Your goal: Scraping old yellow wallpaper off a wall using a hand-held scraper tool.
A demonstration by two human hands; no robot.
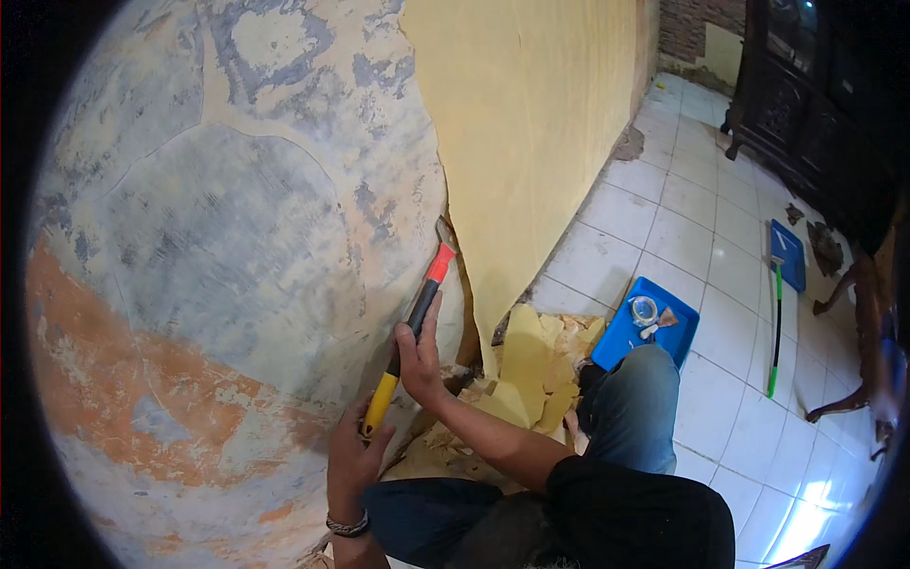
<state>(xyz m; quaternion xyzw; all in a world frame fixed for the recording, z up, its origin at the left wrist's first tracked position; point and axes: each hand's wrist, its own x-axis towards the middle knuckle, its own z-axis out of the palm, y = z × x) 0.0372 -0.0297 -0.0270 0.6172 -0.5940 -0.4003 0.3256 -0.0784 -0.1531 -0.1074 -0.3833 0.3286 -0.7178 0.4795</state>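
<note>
A long-handled scraper [410, 327] with a black grip, red collar and yellow end leans up against the wall. Its metal blade [444, 230] sits at the ragged edge of the yellow paint layer [521, 142], which hangs loose from the wall there. My right hand [421, 365] is closed on the black grip, its fingers pointing up along it. Lower down, my left hand [354, 453], with a braided bracelet on the wrist, is wrapped around the yellow end. Left of the blade, the bare wall [227, 218] shows grey, cream and orange patches.
Peeled paint sheets [531, 356] lie heaped at the wall's foot. Beside my knee, a blue tray [616, 346] holds a tape roll [644, 310] and small pieces. Farther right are a green-and-black pole [777, 332], a blue dustpan [790, 254] and dark carved furniture [787, 104] on white tiles.
</note>
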